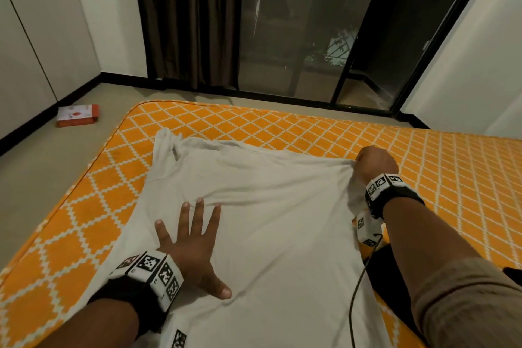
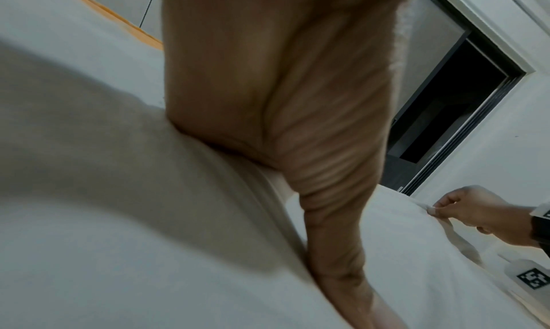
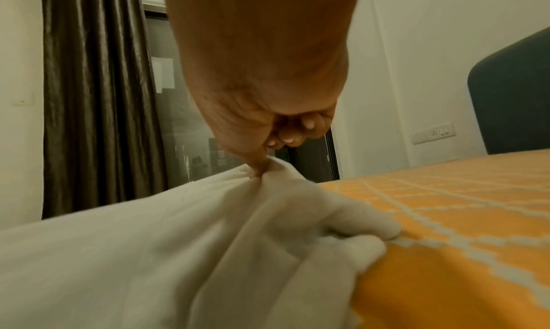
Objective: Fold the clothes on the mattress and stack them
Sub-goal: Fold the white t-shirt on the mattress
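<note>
A pale grey-white garment (image 1: pixel 268 206) lies spread over the orange diamond-patterned mattress (image 1: pixel 254 124). My left hand (image 1: pixel 195 246) presses flat on its near left part, fingers spread and straight. In the left wrist view the palm (image 2: pixel 268 98) bears down on the cloth (image 2: pixel 119 240). My right hand (image 1: pixel 375 162) pinches the garment's far right edge, pulling it taut. The right wrist view shows that hand (image 3: pixel 261 160) curled, with bunched fabric (image 3: pixel 238 216) gripped at thumb and finger. The same pinch by the right hand (image 2: pixel 464 209) appears in the left wrist view.
A red and white box (image 1: pixel 77 115) lies on the floor left of the mattress. Dark curtains (image 1: pixel 186 17) and a glass sliding door (image 1: pixel 310 22) stand beyond the far edge. A dark garment (image 1: pixel 389 271) and a cable (image 1: pixel 358 285) lie at the right. A blue headboard (image 3: pixel 512 94) rises at the right.
</note>
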{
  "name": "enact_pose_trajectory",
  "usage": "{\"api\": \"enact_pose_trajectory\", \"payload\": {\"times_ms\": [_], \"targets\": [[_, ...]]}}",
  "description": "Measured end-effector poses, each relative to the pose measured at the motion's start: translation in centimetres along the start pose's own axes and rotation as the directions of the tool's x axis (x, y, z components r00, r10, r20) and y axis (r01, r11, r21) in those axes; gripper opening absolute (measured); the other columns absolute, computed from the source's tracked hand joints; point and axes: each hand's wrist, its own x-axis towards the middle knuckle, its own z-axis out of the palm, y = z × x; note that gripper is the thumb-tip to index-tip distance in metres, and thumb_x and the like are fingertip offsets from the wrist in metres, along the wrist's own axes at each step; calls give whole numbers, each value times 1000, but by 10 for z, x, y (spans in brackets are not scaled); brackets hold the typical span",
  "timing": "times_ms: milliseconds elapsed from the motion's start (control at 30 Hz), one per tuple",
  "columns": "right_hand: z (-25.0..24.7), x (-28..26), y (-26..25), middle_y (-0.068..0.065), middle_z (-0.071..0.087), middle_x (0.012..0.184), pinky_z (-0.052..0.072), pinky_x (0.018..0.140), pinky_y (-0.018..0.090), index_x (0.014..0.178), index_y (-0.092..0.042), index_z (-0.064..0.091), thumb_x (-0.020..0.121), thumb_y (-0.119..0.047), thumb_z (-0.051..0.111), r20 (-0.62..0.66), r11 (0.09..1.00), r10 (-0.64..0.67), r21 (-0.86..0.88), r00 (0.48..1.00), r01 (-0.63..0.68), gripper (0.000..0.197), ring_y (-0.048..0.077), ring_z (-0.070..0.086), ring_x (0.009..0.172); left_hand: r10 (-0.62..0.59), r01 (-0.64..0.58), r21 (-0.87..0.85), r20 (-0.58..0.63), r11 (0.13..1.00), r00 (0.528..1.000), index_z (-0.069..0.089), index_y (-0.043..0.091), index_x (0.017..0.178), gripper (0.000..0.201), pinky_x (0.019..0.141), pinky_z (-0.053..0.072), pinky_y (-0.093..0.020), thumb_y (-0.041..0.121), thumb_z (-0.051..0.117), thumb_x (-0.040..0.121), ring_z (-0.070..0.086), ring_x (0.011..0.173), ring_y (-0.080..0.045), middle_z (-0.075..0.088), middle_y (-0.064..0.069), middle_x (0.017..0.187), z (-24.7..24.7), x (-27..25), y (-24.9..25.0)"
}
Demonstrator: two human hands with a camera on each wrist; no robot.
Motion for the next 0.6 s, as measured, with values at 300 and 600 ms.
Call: {"api": "enact_pose_trajectory", "payload": {"times_ms": [300, 600], "targets": [[24, -24, -28, 20, 59, 125, 51, 85, 43, 130, -7, 54, 97, -51, 59, 221, 1000, -18, -4, 975, 19, 55, 40, 59, 105, -1, 1, 20, 3, 1000, 1000, -53, 36, 133, 172, 105, -20, -81, 100, 50, 12, -56, 132, -36, -65, -3, 138, 2, 1, -3], [6, -106, -42, 20, -20, 170, -1, 121, 71, 166, -29, -9, 36, -114, 4, 596, 988, 118, -148, 794, -36, 156, 52, -9, 155, 12, 3, 74, -191, 997, 981, 11, 31, 161, 138, 117, 20, -67, 81, 81, 54, 14, 155, -33, 8, -6, 169, -42, -4, -19]]}}
